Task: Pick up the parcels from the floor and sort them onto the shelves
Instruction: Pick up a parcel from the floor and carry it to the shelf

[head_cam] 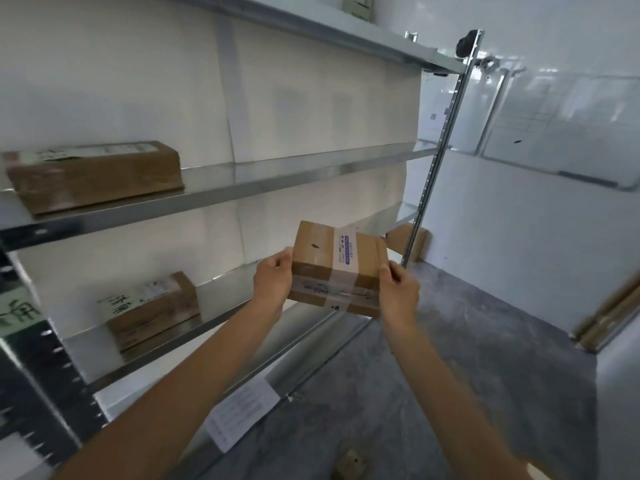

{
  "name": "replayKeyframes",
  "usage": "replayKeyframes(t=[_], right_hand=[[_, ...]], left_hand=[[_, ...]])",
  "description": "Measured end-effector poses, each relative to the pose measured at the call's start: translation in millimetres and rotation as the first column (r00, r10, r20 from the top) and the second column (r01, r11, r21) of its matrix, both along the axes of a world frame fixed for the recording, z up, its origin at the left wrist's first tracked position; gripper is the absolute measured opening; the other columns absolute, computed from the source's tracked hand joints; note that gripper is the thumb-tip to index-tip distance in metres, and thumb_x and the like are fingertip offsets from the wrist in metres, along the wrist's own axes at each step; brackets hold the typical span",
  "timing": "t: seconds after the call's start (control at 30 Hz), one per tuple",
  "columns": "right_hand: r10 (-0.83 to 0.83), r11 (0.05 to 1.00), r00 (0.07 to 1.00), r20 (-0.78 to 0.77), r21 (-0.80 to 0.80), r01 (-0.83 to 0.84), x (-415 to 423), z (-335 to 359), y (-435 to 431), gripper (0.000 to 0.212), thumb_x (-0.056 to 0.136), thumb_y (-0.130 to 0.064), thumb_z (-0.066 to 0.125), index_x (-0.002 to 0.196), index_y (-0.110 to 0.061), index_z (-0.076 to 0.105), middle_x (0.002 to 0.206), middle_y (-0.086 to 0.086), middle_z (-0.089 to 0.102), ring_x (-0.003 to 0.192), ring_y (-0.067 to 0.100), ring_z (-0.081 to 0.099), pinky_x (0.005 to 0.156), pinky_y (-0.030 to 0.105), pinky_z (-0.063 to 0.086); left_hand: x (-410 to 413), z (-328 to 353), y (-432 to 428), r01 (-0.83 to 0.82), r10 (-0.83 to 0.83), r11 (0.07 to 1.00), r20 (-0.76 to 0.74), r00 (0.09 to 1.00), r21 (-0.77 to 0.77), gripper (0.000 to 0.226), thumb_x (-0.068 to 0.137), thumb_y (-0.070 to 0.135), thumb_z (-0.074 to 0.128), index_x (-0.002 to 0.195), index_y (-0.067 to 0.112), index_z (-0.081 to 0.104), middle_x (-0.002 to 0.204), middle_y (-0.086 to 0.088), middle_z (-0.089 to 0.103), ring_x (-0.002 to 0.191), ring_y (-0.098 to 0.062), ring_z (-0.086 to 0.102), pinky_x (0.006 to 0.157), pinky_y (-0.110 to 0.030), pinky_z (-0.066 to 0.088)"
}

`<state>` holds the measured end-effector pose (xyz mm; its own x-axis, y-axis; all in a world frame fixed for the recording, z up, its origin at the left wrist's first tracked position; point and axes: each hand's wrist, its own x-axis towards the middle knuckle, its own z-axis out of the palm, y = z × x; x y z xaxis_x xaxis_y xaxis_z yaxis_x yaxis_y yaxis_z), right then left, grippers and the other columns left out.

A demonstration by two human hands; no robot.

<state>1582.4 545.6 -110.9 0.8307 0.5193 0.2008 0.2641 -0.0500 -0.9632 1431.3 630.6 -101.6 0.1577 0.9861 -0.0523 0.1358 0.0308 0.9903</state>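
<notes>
Brown cardboard fills the space between both hands: a taped parcel with a white printed label across its top is held in the air in front of the metal shelving. The left hand grips the parcel's left end, thumb on top and fingers wrapped underneath, while the right hand clasps the right end in the same way, so the box is carried between the two bare forearms. It hangs above the grey concrete floor, just off the front edge of the lower shelf and touching no shelf. On that lower shelf, to the left, lies a long brown box with a white label bearing handwritten characters. Higher up, the middle shelf carries another long brown box at its left end, also labelled on top. A perforated steel upright stands at the right end of the rack, and behind its foot a further cardboard box leans near the white wall. A white printed sheet lies at the base of the rack, and a small brown parcel sits on the floor near the bottom edge of view.
</notes>
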Motion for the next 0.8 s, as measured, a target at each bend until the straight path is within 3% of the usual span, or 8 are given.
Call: replayKeyframes(t=[0.1,0.3,0.4,0.57,0.67,0.8], right_hand=[[0.021,1.000,0.999,-0.037,0.007,-0.021,-24,2,-6,0.026,0.094,-0.023,0.048,0.108,-0.010,0.066,0.087,-0.002,0.059,0.075,0.010,0.052,0.075,0.027,0.043],[0.148,0.987,0.988,-0.038,0.065,-0.146,-70,20,-15,0.020,0.095,-0.027,0.046,0.103,-0.021,0.063,0.087,-0.006,0.057,0.075,0.004,0.053,0.065,0.016,0.038],[0.182,0.982,0.982,-0.045,0.050,-0.180,-94,26,-17,0.028,0.095,-0.029,0.046,0.112,-0.016,0.064,0.101,0.002,0.059,0.087,0.015,0.055,0.077,0.025,0.041],[0.236,0.971,0.968,-0.081,0.055,-0.232,-140,30,-20,0.028,0.096,-0.028,0.044,0.113,-0.015,0.062,0.102,0.003,0.059,0.089,0.018,0.054,0.082,0.028,0.043],[0.266,0.963,0.958,-0.106,0.070,-0.260,-162,33,-20,0.017,0.096,-0.027,0.045,0.100,-0.019,0.060,0.088,-0.004,0.056,0.076,0.011,0.052,0.077,0.026,0.042],[0.309,0.951,0.949,-0.063,0.049,-0.307,-202,35,-21,0.014,0.097,-0.029,0.045,0.091,-0.022,0.055,0.085,-0.005,0.054,0.072,0.006,0.050,0.067,0.016,0.038]], left_hand=[[-24,6,-16,-0.053,0.052,0.999,-0.019,0.998,-0.003,0.037,0.100,0.035,0.026,0.100,0.017,0.058,0.104,-0.011,0.060,0.101,-0.026,0.057,0.098,-0.046,0.047],[-73,12,-32,-0.141,0.143,0.989,-0.041,0.989,0.052,0.042,0.101,0.032,0.024,0.107,0.014,0.061,0.100,-0.005,0.059,0.089,-0.018,0.054,0.079,-0.030,0.038],[-97,15,-34,-0.171,0.175,0.982,-0.040,0.984,0.079,0.042,0.101,0.031,0.026,0.102,0.014,0.064,0.097,-0.006,0.061,0.080,-0.014,0.055,0.067,-0.025,0.041],[-143,22,-40,-0.220,0.234,0.966,-0.097,0.967,0.136,0.043,0.100,0.030,0.025,0.097,0.013,0.065,0.100,-0.016,0.065,0.094,-0.028,0.061,0.087,-0.040,0.049],[-168,24,-45,-0.228,0.244,0.961,-0.095,0.965,0.154,0.039,0.101,0.030,0.025,0.094,0.018,0.062,0.100,-0.014,0.065,0.093,-0.028,0.061,0.087,-0.040,0.049],[-211,26,-52,-0.268,0.283,0.951,-0.081,0.956,0.156,0.040,0.101,0.030,0.026,0.107,0.015,0.063,0.108,-0.014,0.063,0.100,-0.029,0.059,0.094,-0.042,0.048]])
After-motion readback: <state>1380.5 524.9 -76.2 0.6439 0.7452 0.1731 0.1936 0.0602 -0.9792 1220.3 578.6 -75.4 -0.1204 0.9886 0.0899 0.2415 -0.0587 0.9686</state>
